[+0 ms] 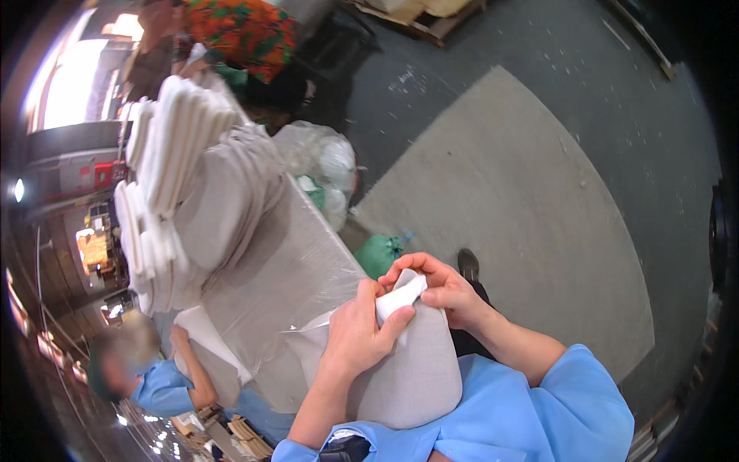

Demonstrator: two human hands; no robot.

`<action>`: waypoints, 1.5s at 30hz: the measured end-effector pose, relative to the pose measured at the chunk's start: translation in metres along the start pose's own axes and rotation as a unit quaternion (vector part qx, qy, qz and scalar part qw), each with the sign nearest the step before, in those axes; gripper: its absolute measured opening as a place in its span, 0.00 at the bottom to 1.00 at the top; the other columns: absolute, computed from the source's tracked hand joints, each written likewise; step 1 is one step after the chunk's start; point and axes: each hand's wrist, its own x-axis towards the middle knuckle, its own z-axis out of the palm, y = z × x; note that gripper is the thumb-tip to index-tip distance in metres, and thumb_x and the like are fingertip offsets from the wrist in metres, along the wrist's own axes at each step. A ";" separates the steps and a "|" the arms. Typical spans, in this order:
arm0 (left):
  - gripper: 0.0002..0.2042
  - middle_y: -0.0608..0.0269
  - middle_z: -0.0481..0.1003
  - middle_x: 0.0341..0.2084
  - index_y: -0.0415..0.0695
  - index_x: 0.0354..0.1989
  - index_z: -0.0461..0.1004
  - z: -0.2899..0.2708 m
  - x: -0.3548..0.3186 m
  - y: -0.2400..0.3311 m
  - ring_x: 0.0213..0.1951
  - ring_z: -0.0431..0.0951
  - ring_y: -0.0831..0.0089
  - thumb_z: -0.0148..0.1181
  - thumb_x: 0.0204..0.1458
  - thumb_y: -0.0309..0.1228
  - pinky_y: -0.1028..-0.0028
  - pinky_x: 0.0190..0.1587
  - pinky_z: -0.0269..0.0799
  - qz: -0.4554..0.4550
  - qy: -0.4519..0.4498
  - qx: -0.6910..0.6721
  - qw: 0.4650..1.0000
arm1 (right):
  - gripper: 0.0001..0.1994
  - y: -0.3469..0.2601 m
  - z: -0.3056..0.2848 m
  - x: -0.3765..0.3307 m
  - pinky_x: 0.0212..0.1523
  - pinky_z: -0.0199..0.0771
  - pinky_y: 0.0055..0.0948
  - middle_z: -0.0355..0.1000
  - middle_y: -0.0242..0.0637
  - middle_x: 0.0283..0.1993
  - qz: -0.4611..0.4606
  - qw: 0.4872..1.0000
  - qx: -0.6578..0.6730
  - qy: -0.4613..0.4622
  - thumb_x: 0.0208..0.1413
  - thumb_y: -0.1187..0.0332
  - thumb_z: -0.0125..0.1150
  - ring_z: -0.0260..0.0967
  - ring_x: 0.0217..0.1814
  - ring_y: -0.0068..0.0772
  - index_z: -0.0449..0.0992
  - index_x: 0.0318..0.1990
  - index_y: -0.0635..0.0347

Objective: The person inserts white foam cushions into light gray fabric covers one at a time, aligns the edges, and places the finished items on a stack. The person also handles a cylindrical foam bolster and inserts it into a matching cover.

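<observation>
- Fabric piece, grey: right of surface, near end against blue shirt; long axis near to far.
- White flap: at its far end, between hands.
- Left hand: fingers clamped on flap.
- Right hand: fingers pinching flap's far-right end; both hands equally near.

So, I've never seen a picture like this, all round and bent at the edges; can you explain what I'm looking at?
No machine is at work here: these are a person's bare hands. The single picture comes from a wide fisheye camera on their head, looking down, so straight edges curve.

The left hand and right hand pinch the white end of a grey cloth-like piece that rests against the body. Beside them is a table with clear plastic over it, bearing piles of soft white and grey pieces. At the lower left, a co-worker's hand is at another piece.
</observation>
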 end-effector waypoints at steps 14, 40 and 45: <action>0.29 0.42 0.80 0.34 0.39 0.48 0.69 -0.027 -0.094 -0.017 0.40 0.83 0.44 0.61 0.61 0.58 0.54 0.43 0.76 0.019 0.147 -0.050 0.988 | 0.08 -0.031 0.091 0.042 0.48 0.72 0.24 0.79 0.30 0.43 0.086 0.912 -0.360 -0.178 0.61 0.70 0.70 0.73 0.46 0.18 0.83 0.45 0.62; 0.34 0.40 0.80 0.48 0.36 0.54 0.76 0.077 -0.033 -0.165 0.54 0.79 0.47 0.54 0.65 0.62 0.58 0.58 0.71 -0.232 0.093 -0.168 0.953 | 0.04 -0.040 -0.136 -0.022 0.27 0.80 0.30 0.79 0.39 0.36 0.022 0.761 -0.432 0.483 0.69 0.71 0.57 0.75 0.27 0.25 0.74 0.45 0.60; 0.24 0.39 0.80 0.43 0.35 0.54 0.76 0.117 -0.043 -0.201 0.49 0.82 0.49 0.61 0.65 0.47 0.58 0.54 0.75 -0.114 0.355 -0.079 0.925 | 0.04 -0.014 -0.063 -0.014 0.36 0.81 0.27 0.82 0.38 0.44 -0.008 0.837 -0.424 0.346 0.69 0.70 0.60 0.77 0.34 0.24 0.76 0.47 0.59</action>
